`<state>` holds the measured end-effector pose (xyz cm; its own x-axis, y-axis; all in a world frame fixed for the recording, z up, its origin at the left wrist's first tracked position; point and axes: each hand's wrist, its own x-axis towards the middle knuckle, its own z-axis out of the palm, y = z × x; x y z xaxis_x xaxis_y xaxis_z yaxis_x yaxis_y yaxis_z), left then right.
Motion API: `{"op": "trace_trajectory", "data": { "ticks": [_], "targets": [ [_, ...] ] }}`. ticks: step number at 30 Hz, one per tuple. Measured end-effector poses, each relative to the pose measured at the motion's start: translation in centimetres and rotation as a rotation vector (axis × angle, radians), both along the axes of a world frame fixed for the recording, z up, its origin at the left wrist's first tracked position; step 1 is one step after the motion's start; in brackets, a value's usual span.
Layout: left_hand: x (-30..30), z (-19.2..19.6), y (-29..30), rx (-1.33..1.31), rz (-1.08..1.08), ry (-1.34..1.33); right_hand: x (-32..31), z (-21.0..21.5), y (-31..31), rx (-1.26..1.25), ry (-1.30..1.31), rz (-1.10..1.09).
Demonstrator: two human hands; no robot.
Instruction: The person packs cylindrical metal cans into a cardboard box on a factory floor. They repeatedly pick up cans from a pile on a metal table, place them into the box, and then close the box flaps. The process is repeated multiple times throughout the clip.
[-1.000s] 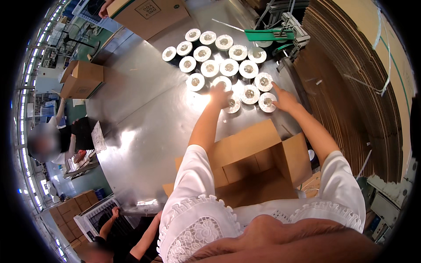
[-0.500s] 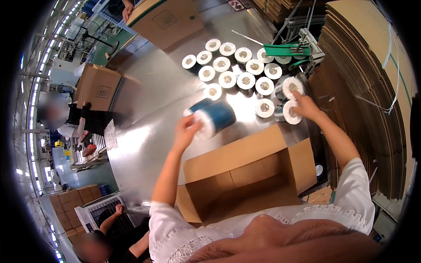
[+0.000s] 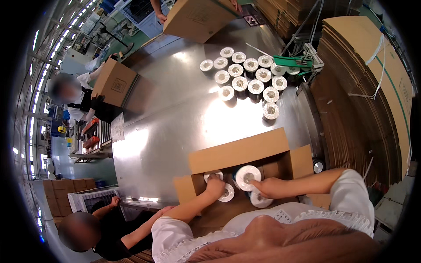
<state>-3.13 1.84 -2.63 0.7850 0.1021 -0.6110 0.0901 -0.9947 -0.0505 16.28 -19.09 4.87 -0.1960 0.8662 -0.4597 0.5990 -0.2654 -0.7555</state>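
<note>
An open cardboard box (image 3: 240, 152) stands on the steel table right in front of me. Both my hands are inside it. My left hand (image 3: 215, 186) grips a white-topped round can (image 3: 212, 176) at the box's left side, above another can (image 3: 228, 193). My right hand (image 3: 268, 187) holds a larger white-topped can with a blue side (image 3: 247, 177) in the middle of the box. One more can (image 3: 260, 201) lies just below it. Several more white-topped cans (image 3: 248, 76) stand grouped at the far end of the table.
A steel table (image 3: 175, 127) carries the box and cans. Flat cardboard sheets (image 3: 364, 83) are stacked at right. A green tool (image 3: 293, 61) lies behind the cans. Other people work at left with a closed carton (image 3: 115, 83); hands hold another carton (image 3: 199, 18) at the far end.
Both hands came back from the group of cans, each carrying one, and are now lowered inside the box. The view has tilted down toward the box.
</note>
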Motion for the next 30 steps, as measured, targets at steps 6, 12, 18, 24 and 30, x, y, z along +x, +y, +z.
{"op": "trace_trajectory", "data": {
  "ticks": [6, 12, 18, 24, 30],
  "targets": [
    [-1.5, -9.3, 1.9, -0.181, -0.062, 0.347, -10.3, -19.7, 9.6, 0.02, -0.175, 0.094],
    [8.7, 8.0, 7.9, -1.117, 0.298, 0.434, -4.6, -7.3, 9.6, 0.215, 0.23, 0.323],
    [22.6, -1.6, 19.3, -0.493, 0.655, -0.786, 15.5, -4.4, 9.2, 0.371, -0.37, -0.986],
    [32.0, -13.0, 23.5, -0.271, 0.605, -0.655, 23.8, -14.3, 8.8, -0.3, -0.683, -0.599],
    [35.5, -11.8, 21.5, -0.42, 0.672, -0.301, 24.2, -20.1, 9.7, -0.235, -0.379, -0.482]
  ]
}}
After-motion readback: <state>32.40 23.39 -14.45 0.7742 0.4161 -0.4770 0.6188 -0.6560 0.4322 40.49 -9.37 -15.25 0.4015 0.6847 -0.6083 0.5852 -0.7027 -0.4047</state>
